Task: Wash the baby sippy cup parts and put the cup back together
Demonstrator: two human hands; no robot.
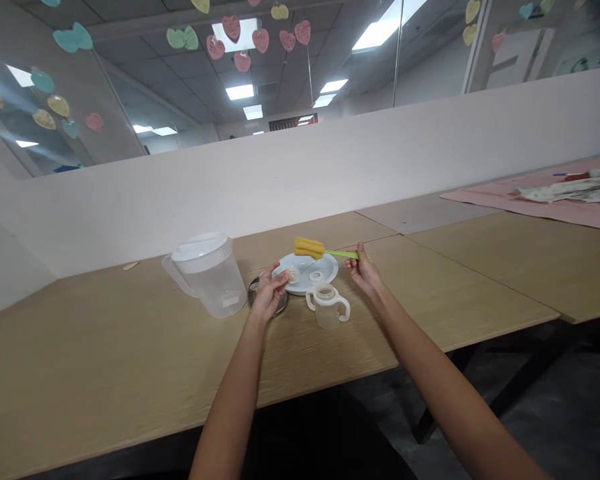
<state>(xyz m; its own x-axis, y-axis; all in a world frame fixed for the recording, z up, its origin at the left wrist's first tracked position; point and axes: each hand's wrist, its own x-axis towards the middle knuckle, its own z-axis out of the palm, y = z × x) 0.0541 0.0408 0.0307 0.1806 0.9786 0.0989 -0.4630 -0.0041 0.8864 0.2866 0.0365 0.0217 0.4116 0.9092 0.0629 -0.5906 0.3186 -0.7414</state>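
My right hand [365,270] is closed round the green handle of a sponge brush [309,248], whose yellow sponge head points left above a pale bowl [331,268]. In my left hand [269,291], thumb and fingers pinch a small translucent round piece [293,275] over the bowl's left side; its exact kind is unclear. Inside the bowl lies a white ring [317,277]. Just in front stands an uncapped baby bottle [329,313] with two white handles, upright. A round metal dish [282,305] is partly hidden under my left hand, with a small clear piece [254,287] at its left.
To the left stands a clear plastic pitcher [215,280] with a white lid. A small flat object [131,265] lies farther left by the wall. Pink cloth [480,197] covers the far right of the wooden table [130,373], whose front edge is near me.
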